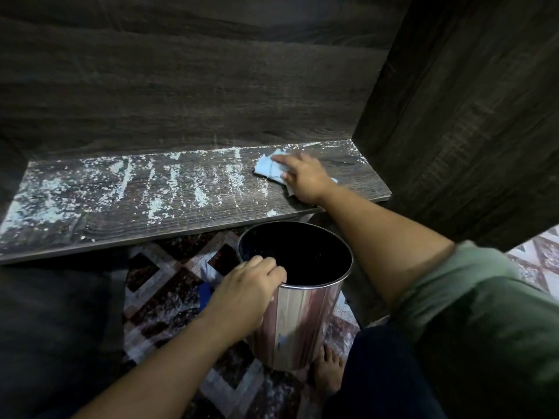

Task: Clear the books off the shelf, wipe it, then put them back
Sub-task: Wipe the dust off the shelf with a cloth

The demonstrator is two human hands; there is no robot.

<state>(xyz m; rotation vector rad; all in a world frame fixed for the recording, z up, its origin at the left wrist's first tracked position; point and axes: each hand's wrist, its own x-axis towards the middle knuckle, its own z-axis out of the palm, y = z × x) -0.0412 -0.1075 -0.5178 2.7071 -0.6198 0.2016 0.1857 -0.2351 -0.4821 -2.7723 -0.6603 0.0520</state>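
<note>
I wipe the dusty shelf while I hold a metal bin.

My right hand (305,179) presses a light blue cloth (269,169) flat on the right end of the dark wooden shelf (181,207), fingers nearly straight. My left hand (248,293) curls over the rim of the steel bin (298,322) below the shelf edge. White dust (172,182) covers the board; no books are visible.

Shelf (187,204) top: open from left end to right corner — only pale dust and the cloth (267,168) near its back-right corner.
Right side: cabinet wall (472,116) blocks.
Front edge: metal bin (298,297) stands just below, near the right end.
</note>
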